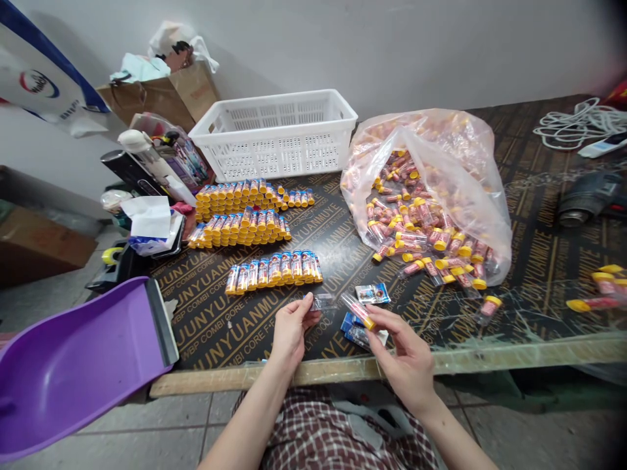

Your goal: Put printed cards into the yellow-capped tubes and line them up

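Note:
Pinched in my left hand (292,329) is a small clear plastic sleeve (323,301), held just above the table. My right hand (404,359) grips a clear tube with a yellow cap (358,309) and reddish contents, tilted, its capped end at my fingers. The tube and the sleeve are apart. Beneath and beside the tube lie blue printed sleeves (372,294), some partly hidden by my right hand. Beyond my left hand stands a row of blue-wrapped tubes (275,269) with yellow caps toward me.
Two stacks of wrapped tubes (240,228) sit before a white plastic basket (279,147). A large clear bag (470,156) spills unwrapped tubes to the right. A heat gun (588,199) lies at far right. A purple dustpan (93,372) is at the left edge.

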The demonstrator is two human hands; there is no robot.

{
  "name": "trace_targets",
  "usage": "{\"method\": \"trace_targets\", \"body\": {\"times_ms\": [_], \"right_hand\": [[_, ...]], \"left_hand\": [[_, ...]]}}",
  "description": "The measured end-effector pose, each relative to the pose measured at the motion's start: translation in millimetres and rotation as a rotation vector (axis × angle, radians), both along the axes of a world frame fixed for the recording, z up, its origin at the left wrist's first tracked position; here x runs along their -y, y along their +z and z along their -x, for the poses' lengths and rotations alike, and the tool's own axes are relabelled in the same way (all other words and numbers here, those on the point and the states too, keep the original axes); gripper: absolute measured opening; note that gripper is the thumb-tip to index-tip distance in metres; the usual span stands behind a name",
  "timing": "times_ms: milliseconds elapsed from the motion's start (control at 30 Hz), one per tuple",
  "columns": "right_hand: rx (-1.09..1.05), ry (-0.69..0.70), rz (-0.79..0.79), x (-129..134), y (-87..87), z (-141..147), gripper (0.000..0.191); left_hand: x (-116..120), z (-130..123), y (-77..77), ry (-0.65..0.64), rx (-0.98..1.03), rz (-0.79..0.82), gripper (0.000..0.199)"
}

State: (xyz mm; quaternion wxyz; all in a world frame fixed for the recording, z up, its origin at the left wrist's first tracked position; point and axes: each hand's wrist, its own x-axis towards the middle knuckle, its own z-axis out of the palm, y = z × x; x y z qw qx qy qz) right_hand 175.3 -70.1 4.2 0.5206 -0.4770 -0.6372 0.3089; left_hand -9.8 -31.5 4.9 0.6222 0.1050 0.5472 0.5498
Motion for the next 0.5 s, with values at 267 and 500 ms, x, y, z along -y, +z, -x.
{"method": "trace_targets", "body": {"times_ms": [267, 500], "right_hand": [[0.055, 0.191, 0.023, 1, -5.5, 1, 0.028], [0.041, 0.262, 0.078, -2, -8.3, 1, 0.023]], "left_hand": [[4, -2, -2.6, -0.026, -0.091, -0.123, 0.038], [6, -6, 10.5, -0.127, 0.047, -0.204, 0.054]]}}
